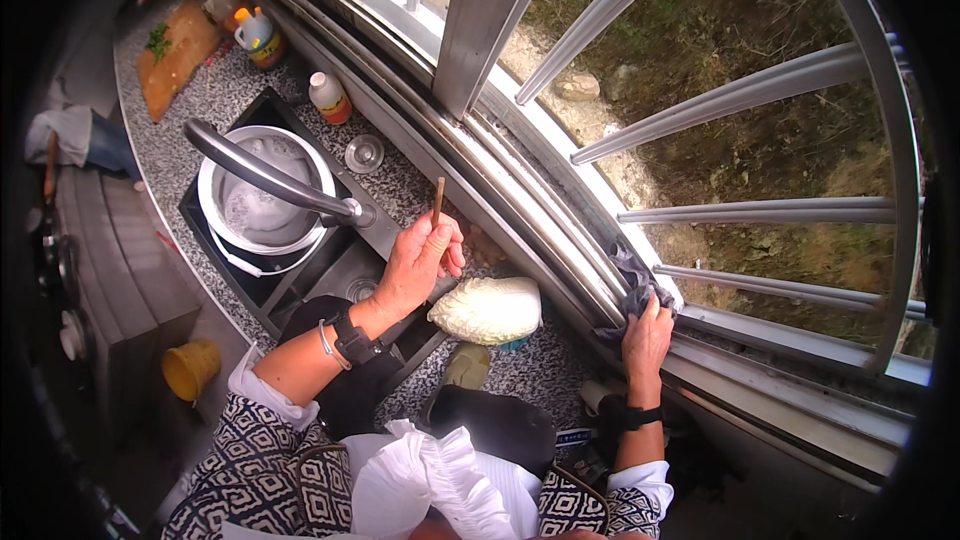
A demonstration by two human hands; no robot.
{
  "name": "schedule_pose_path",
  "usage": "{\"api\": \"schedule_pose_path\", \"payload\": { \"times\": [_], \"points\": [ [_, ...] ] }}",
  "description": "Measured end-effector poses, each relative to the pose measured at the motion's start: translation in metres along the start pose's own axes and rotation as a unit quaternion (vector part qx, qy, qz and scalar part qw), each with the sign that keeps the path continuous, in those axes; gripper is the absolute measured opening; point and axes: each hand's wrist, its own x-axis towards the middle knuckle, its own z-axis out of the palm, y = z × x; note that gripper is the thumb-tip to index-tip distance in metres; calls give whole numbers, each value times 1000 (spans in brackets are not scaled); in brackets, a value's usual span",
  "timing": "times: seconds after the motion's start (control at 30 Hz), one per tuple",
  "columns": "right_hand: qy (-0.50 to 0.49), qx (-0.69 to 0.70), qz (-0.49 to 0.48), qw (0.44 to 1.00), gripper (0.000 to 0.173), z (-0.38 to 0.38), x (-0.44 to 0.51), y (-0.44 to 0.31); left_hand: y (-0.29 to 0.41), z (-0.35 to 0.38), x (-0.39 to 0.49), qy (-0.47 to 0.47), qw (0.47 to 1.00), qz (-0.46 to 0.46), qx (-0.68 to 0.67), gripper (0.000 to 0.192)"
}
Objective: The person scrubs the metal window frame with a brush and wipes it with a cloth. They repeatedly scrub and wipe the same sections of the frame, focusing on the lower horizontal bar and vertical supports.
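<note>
My left hand (420,259), above the edge of the sink, is closed around a thin wooden stick (438,201) that points up towards the window. My right hand (646,334) grips a dark grey cloth (637,285) on the metal track of the window sill (555,236). Part of the cloth lies bunched against the frame beyond my fingers. Between my two arms, a head of napa cabbage (491,310) rests on the speckled counter beside the sink, near my left wrist.
A white bucket of soapy water (262,199) stands in the sink under a curved faucet (255,172). Behind it are bottles (330,97) and a wooden cutting board (176,56) with greens. Metal bars (720,101) cross the window opening. A yellow bucket (191,369) is at lower left.
</note>
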Motion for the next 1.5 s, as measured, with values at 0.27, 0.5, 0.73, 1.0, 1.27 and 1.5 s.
{"api": "schedule_pose_path", "payload": {
  "times": [0.27,0.5,0.73,1.0,1.27,1.5],
  "points": [
    [180,214,-257,925,32,-5,106,-149,1,2,-13,15,999,-7,-47,32],
    [-9,246,-314,917,42,80,156,-159,5,-4,-12,12,1000,10,-9,33],
    [-101,-256,-143,951,47,24,6,25,18,-39,-13,53,997,32,-40,32],
    [178,53,-145,972,51,-42,73,-95,31,-29,-12,20,999,32,2,30],
    [-104,447,-132,878,55,-59,179,-199,27,12,80,-31,997,-72,-6,69],
    [318,362,-285,829,60,-118,156,-133,93,73,144,-59,979,176,80,31]
  ]
}}
